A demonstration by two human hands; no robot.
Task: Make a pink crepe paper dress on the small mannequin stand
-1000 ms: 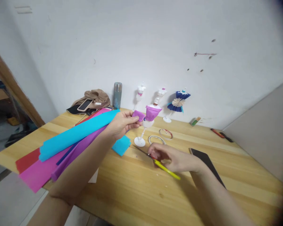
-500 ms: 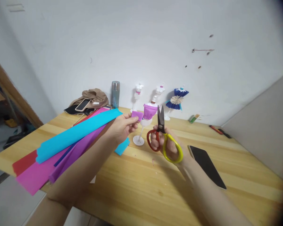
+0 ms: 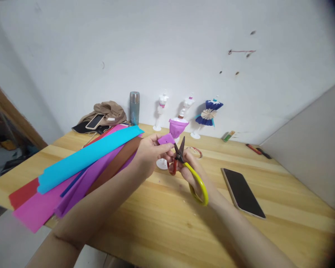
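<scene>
My left hand (image 3: 149,153) pinches a small purple paper piece (image 3: 165,139) above the wooden table (image 3: 162,219). My right hand (image 3: 190,169) grips red and yellow scissors (image 3: 187,170), their blades pointing up at the lower right edge of that piece. Just behind stands a small white mannequin (image 3: 176,128) wearing a purple paper skirt. Rolls of blue (image 3: 89,158), purple and pink crepe paper (image 3: 37,208) lie under my left forearm.
A black phone (image 3: 241,192) lies to the right of my hands. Against the wall stand a grey flask (image 3: 134,108), two more mannequins (image 3: 160,108), one with a dark blue dress (image 3: 209,114), and a brown cloth with a second phone (image 3: 94,121). A tape ring lies behind my right hand.
My right hand picked the scissors up off the table, raised them upright, then brought the blades in against the purple piece. My left hand kept holding the piece.
</scene>
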